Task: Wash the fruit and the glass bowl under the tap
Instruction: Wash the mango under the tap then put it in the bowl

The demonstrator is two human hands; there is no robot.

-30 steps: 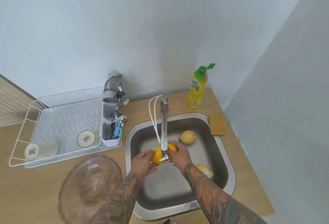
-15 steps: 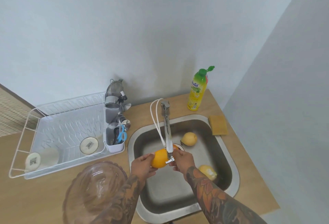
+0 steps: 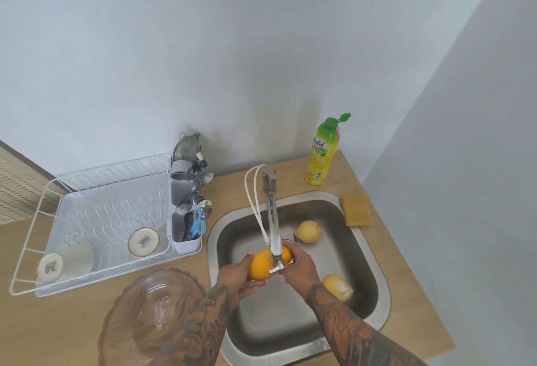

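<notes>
Nearest the camera, the glass bowl (image 3: 151, 316) sits on the wooden counter (image 3: 58, 328) just left of the sink, upright and apart from the hands; judging by its place, it waits its turn out of the basin. Beyond it, both tattooed forearms reach over the steel sink (image 3: 380, 293). The left hand (image 3: 236, 277) cups an orange fruit (image 3: 266, 265) from the left, fingers curled beneath it, while the right hand (image 3: 299, 265) grasps the same fruit from the right. The fruit is held directly under the outlet of the tap (image 3: 274, 234), apparently so water falls on it as the hands rub it; the stream itself is too faint to make out. Two yellow fruits lie on the sink floor: one (image 3: 337, 287) just beside the right forearm, another (image 3: 308, 231) farther back, near the spout. Whether these are washed already cannot be told. Farther off, a yellow sponge (image 3: 356, 209) rests on the counter by the sink's right rear corner, and a green-capped bottle of dish liquid (image 3: 323, 154) stands near the wall. To the left, a white dish rack (image 3: 96, 208) holds cups and a cutlery caddy.
</notes>
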